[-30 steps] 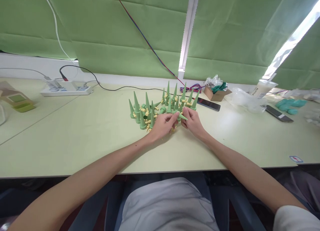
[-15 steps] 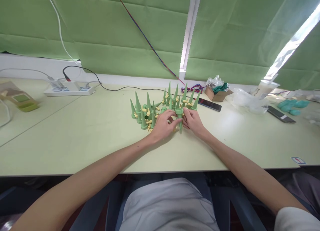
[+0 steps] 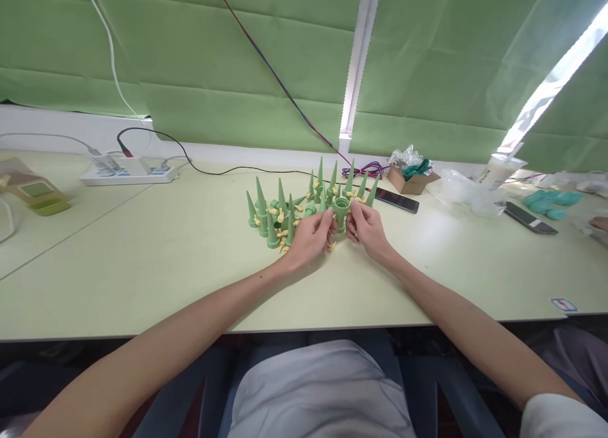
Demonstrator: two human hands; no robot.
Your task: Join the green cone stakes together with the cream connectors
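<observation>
Between my two hands is a green cone piece (image 3: pixel 341 211), its round hollow end tilted up toward me. My left hand (image 3: pixel 312 235) is closed at its left side, thumb and fingers pinched together. On the other side my right hand (image 3: pixel 368 228) pinches at the piece's rim. Several green cones (image 3: pixel 263 204) stand upright on the table left of and behind my hands, with small yellow pieces (image 3: pixel 280 215) on and among them. One yellow piece (image 3: pixel 331 247) lies just below my left fingers.
A phone (image 3: pixel 396 200) lies behind my right hand, near a small cardboard box (image 3: pixel 412 183) with crumpled wrapping. Farther right are plastic bags, a cup (image 3: pixel 498 171), a second dark phone (image 3: pixel 529 218) and teal items. A power strip (image 3: pixel 128 175) sits at the back left.
The green piece has tipped so its hollow end now shows and its point no longer sticks out toward me. My left thumb has moved up beside it.
</observation>
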